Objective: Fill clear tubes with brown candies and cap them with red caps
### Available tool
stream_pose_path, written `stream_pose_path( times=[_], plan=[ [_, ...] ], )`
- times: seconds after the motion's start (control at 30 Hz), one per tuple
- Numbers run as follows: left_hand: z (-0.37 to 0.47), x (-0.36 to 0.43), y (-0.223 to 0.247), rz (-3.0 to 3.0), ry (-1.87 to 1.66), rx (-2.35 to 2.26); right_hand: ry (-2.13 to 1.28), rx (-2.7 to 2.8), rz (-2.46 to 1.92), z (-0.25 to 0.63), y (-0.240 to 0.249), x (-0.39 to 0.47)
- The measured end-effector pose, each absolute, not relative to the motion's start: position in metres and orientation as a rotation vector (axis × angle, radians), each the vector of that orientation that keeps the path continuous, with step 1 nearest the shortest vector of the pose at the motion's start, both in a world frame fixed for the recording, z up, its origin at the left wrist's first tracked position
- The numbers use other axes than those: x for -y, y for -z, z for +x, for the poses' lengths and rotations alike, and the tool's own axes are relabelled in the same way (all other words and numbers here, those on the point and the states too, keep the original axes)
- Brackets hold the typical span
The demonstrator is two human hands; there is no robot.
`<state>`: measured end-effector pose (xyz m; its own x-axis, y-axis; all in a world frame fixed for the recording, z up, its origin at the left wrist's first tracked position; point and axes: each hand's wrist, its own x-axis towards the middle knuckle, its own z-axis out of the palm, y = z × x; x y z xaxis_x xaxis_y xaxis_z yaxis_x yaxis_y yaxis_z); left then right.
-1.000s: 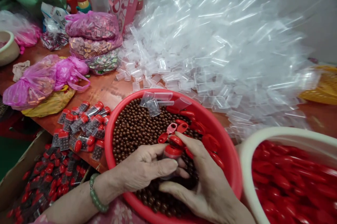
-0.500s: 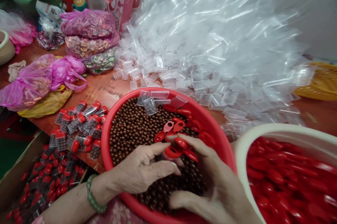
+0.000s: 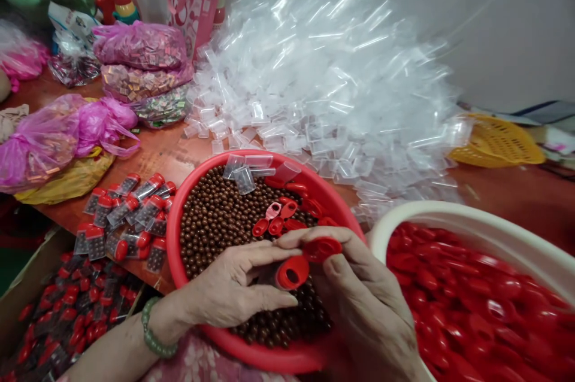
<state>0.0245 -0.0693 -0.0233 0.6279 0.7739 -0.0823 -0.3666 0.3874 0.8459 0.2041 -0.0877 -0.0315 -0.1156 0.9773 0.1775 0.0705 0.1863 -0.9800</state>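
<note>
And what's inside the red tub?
The red tub holds brown balls, with red caps and a pink one on top. Clear tubes lie at its far rim. The left hand and right hand block part of the view; what lies deeper is covered.

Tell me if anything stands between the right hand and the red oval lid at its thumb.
Nothing visible does: the right hand touches the red oval lid. The red cap with a hole, in the left hand, sits beside the lid, not between.
</note>
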Motion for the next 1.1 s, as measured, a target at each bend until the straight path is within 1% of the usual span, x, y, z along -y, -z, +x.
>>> stream_pose_path(
  times=[0.07, 0.13, 0.2, 0.27, 0.33, 0.43, 0.57, 0.63, 0.7, 0.83, 0.97, 1.1],
  plan=[
    [0.023, 0.070, 0.023, 0.920, -0.759, -0.502, -1.026, 1.517, -1.096, 0.204, 0.027, 0.090],
    [0.023, 0.071, 0.023, 0.900, -0.753, -0.487, -0.864, 1.666, -1.113, 0.204, 0.020, 0.092],
    [0.023, 0.072, 0.023, 0.835, -0.723, -0.470, -0.728, 1.848, -1.073, 0.204, 0.014, 0.092],
    [0.023, 0.072, 0.024, 0.750, -0.680, -0.450, -0.660, 2.007, -0.998, 0.205, 0.010, 0.092],
    [0.022, 0.073, 0.025, 0.685, -0.645, -0.443, -0.596, 2.143, -0.992, 0.208, 0.011, 0.095],
    [0.021, 0.074, 0.025, 0.606, -0.594, -0.460, -0.363, 2.324, -1.051, 0.211, 0.015, 0.101],
    [0.021, 0.074, 0.025, 0.527, -0.544, -0.474, -0.009, 2.420, -1.081, 0.207, 0.016, 0.105],
    [0.021, 0.073, 0.026, 0.497, -0.539, -0.445, 0.110, 2.420, -1.092, 0.203, 0.013, 0.102],
    [0.022, 0.072, 0.026, 0.468, -0.522, -0.420, 0.126, 2.423, -1.071, 0.200, 0.011, 0.099],
    [0.022, 0.071, 0.028, 0.412, -0.463, -0.434, 0.009, 2.366, -1.058, 0.198, 0.011, 0.094],
    [0.021, 0.069, 0.032, 0.386, -0.407, -0.458, -0.017, 2.282, -1.031, 0.195, 0.017, 0.093],
    [0.022, 0.066, 0.033, 0.384, -0.433, -0.519, -0.187, 2.249, -1.126, 0.192, 0.023, 0.092]
  ],
)
